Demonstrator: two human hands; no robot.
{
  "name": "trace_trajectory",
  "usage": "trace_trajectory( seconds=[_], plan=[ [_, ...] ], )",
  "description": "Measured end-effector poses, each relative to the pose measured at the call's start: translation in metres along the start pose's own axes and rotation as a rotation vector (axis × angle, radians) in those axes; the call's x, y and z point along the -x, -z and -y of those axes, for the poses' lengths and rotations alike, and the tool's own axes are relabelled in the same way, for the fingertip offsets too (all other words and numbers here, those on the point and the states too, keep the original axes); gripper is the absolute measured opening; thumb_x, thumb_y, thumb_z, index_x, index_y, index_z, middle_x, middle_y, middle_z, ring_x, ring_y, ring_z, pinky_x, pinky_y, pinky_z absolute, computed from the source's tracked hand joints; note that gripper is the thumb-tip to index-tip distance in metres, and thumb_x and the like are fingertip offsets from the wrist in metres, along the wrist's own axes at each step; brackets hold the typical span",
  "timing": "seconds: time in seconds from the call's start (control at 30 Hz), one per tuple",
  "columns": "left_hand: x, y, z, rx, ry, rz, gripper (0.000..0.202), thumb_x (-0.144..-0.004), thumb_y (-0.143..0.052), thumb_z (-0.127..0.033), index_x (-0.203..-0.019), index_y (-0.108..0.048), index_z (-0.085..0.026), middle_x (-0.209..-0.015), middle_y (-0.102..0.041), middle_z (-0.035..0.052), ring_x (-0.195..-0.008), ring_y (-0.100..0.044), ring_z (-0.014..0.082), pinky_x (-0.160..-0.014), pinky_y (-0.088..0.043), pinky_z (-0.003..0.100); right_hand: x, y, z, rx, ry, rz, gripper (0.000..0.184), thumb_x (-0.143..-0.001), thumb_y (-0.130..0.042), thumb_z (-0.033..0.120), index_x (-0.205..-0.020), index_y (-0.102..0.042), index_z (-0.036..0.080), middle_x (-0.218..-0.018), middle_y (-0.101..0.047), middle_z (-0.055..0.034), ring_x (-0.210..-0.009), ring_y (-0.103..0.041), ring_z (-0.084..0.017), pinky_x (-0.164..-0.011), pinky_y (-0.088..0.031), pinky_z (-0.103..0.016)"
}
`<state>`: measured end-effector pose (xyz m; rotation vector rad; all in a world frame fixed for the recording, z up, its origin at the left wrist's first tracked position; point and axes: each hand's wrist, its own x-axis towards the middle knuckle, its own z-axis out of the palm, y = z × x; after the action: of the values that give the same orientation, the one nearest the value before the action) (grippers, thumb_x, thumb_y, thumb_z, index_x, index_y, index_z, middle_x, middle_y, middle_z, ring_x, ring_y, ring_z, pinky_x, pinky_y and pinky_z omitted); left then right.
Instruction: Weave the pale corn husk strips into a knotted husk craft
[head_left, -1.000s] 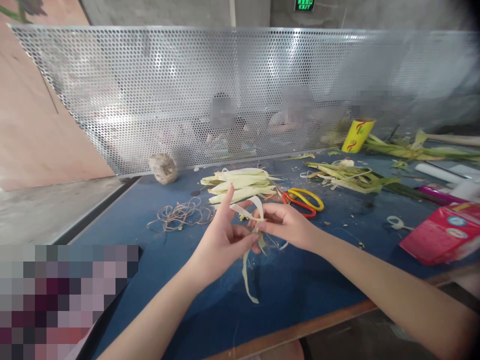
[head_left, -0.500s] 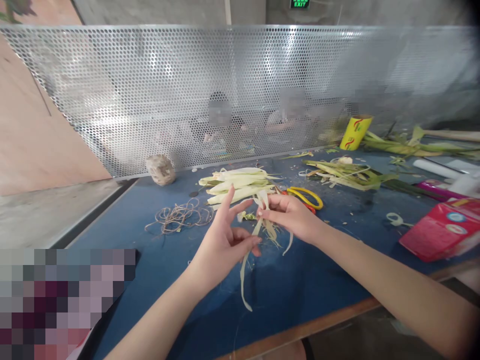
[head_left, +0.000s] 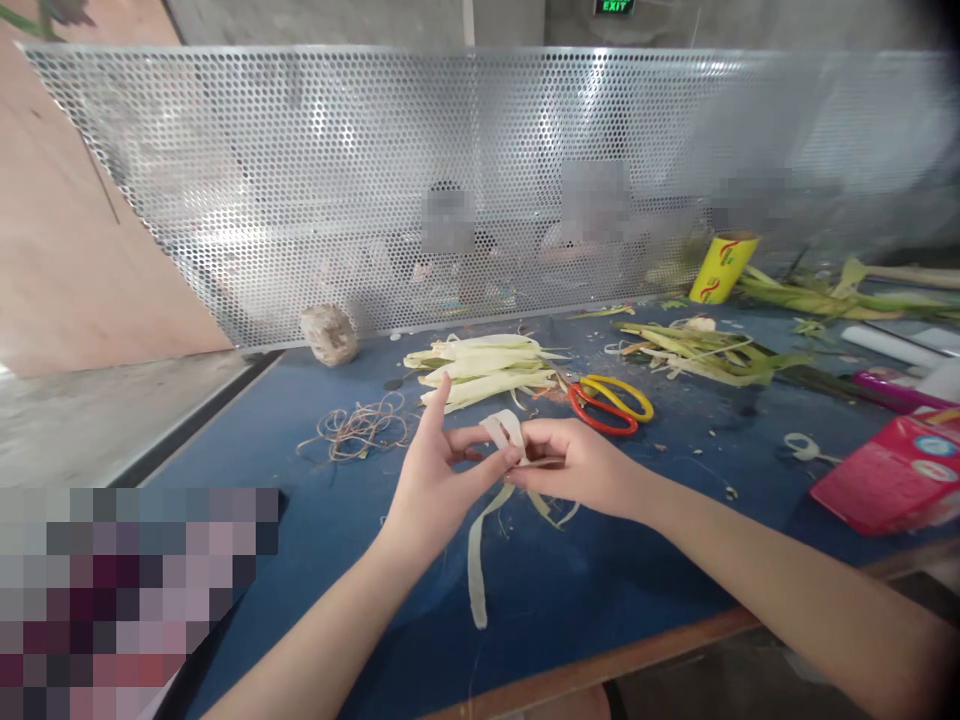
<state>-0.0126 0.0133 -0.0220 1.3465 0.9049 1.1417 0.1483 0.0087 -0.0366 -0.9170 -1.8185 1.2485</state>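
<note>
Above the blue table top (head_left: 315, 540), my left hand (head_left: 435, 480) and my right hand (head_left: 577, 465) meet on a pale leaf strip (head_left: 477, 560). Both pinch its looped upper end, which arches between the fingertips. The strip's long tail hangs down toward the table's front. My left index finger points up, free of the strip. Thin frayed slivers trail under my right hand.
A pile of pale leaf strips (head_left: 480, 370) lies behind the hands, red and yellow scissors (head_left: 607, 400) to its right. Tangled twine (head_left: 356, 430) and a twine ball (head_left: 328, 335) sit left. Green leaves (head_left: 705, 350), a yellow roll (head_left: 718, 268) and a pink pack (head_left: 892, 470) are at right, before a perforated metal screen (head_left: 300, 180).
My left hand has closed its thumb and fingers onto the strip; before it was spread open beside it. The strip's top is now bent into a loop between both hands.
</note>
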Motion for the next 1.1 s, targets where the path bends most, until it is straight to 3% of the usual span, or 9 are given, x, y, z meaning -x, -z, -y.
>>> trace_trajectory(
  seconds=[0.13,0.27,0.47,0.67,0.9,1.0,1.1],
  plan=[
    [-0.001,-0.001,-0.001,-0.016,-0.025,-0.110,0.103,-0.055,-0.076,-0.018,-0.138,-0.015,-0.019,-0.066,-0.068,-0.0016,-0.064,-0.063,0.0143,-0.067,-0.047,0.028,-0.002,-0.002,-0.002,-0.023,-0.038,-0.043,0.018,-0.074,-0.062,0.030,-0.081,-0.056,0.016,-0.070,-0.056,0.0007,-0.066,-0.055,-0.012,-0.062,-0.046,-0.024],
    [-0.002,0.000,-0.002,-0.078,-0.030,-0.162,0.096,-0.055,-0.076,-0.021,-0.135,-0.023,-0.018,-0.059,-0.065,-0.0030,-0.070,-0.065,0.0174,-0.070,-0.048,0.030,-0.006,-0.002,-0.005,-0.121,-0.053,-0.062,0.013,-0.078,-0.056,0.028,-0.079,-0.053,0.016,-0.064,-0.053,0.0016,-0.057,-0.054,-0.010,-0.057,-0.046,-0.025],
    [-0.002,0.000,-0.005,-0.063,0.000,-0.193,0.094,-0.055,-0.076,-0.020,-0.134,-0.025,-0.017,-0.056,-0.066,-0.0038,-0.068,-0.067,0.0174,-0.067,-0.049,0.026,-0.007,0.000,-0.007,-0.184,-0.030,-0.140,0.012,-0.076,-0.059,0.024,-0.072,-0.051,0.016,-0.068,-0.057,0.0009,-0.054,-0.055,-0.009,-0.055,-0.048,-0.024],
    [-0.001,0.002,-0.011,-0.001,-0.024,-0.259,0.090,-0.057,-0.076,-0.017,-0.133,-0.028,-0.016,-0.057,-0.068,-0.0035,-0.078,-0.068,0.0176,-0.077,-0.049,0.026,-0.008,0.002,-0.003,-0.178,-0.029,-0.239,0.017,-0.074,-0.060,0.022,-0.064,-0.047,0.017,-0.065,-0.060,0.0008,-0.052,-0.057,-0.009,-0.055,-0.049,-0.024],
    [-0.002,0.000,-0.012,0.054,-0.022,-0.342,0.081,-0.059,-0.074,-0.017,-0.130,-0.034,-0.014,-0.054,-0.065,-0.0051,-0.073,-0.067,0.0139,-0.079,-0.048,0.026,-0.008,0.002,-0.001,-0.192,-0.018,-0.283,0.022,-0.073,-0.061,0.026,-0.062,-0.043,0.019,-0.063,-0.058,0.0027,-0.052,-0.058,-0.009,-0.056,-0.051,-0.024],
    [-0.003,0.000,-0.009,0.039,-0.025,-0.317,0.085,-0.061,-0.073,-0.018,-0.133,-0.029,-0.014,-0.057,-0.065,-0.0038,-0.069,-0.065,0.0138,-0.071,-0.049,0.025,-0.007,0.003,-0.001,-0.181,-0.024,-0.269,0.020,-0.074,-0.060,0.028,-0.064,-0.046,0.018,-0.063,-0.059,0.0019,-0.053,-0.058,-0.009,-0.057,-0.051,-0.025],
    [-0.003,-0.002,-0.003,0.072,0.059,-0.190,0.095,-0.067,-0.069,-0.019,-0.138,-0.008,-0.012,-0.069,-0.068,0.0030,-0.072,-0.065,0.0178,-0.061,-0.050,0.028,-0.006,0.005,0.000,-0.144,-0.018,-0.234,0.018,-0.074,-0.060,0.031,-0.069,-0.051,0.017,-0.063,-0.058,0.0018,-0.053,-0.056,-0.009,-0.056,-0.050,-0.024]
  ],
)
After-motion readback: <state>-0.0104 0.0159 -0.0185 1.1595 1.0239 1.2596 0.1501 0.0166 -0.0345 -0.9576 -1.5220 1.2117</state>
